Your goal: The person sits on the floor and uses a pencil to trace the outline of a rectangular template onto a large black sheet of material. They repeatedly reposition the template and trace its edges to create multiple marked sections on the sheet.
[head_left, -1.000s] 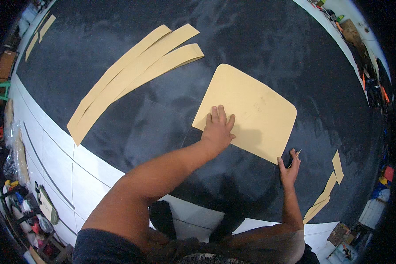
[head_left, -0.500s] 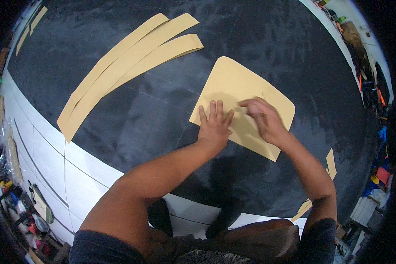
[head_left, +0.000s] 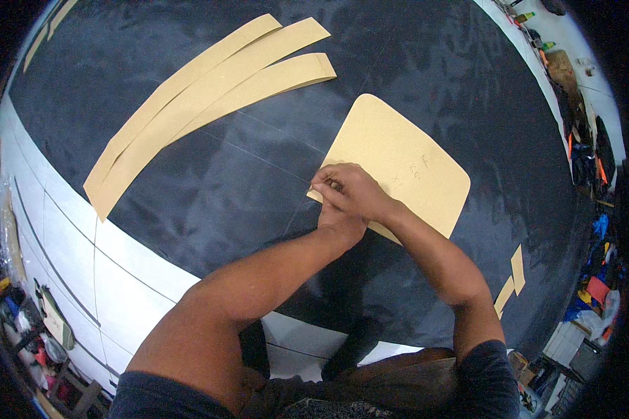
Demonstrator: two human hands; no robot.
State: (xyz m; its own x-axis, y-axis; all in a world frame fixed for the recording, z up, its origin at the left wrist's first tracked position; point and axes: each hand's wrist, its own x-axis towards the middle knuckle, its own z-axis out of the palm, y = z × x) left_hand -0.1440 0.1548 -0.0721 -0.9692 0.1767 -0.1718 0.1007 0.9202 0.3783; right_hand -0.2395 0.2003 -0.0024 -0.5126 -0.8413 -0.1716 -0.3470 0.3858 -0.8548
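A tan card template (head_left: 405, 150) with rounded far corners lies flat on black sheet material (head_left: 210, 202). My right hand (head_left: 356, 190) crosses over my left at the card's near left part. Its fingers are pinched together by the card's left edge; what they hold, if anything, is too small to make out. Beneath it, my left hand (head_left: 337, 222) rests at the card's near edge, its fingers hidden by the right hand. Faint pencil marks show on the card's bare surface.
Several long curved tan card strips (head_left: 196, 94) fan out at the far left. Small tan card pieces (head_left: 517, 269) lie at the right. A white surface (head_left: 129, 269) borders the black sheet on the left. Assorted clutter (head_left: 597, 293) lines the right rim.
My right hand has swept left from the middle of the card to its left edge, over my left hand. The left hand's spread fingers are now covered. The view has shifted slightly.
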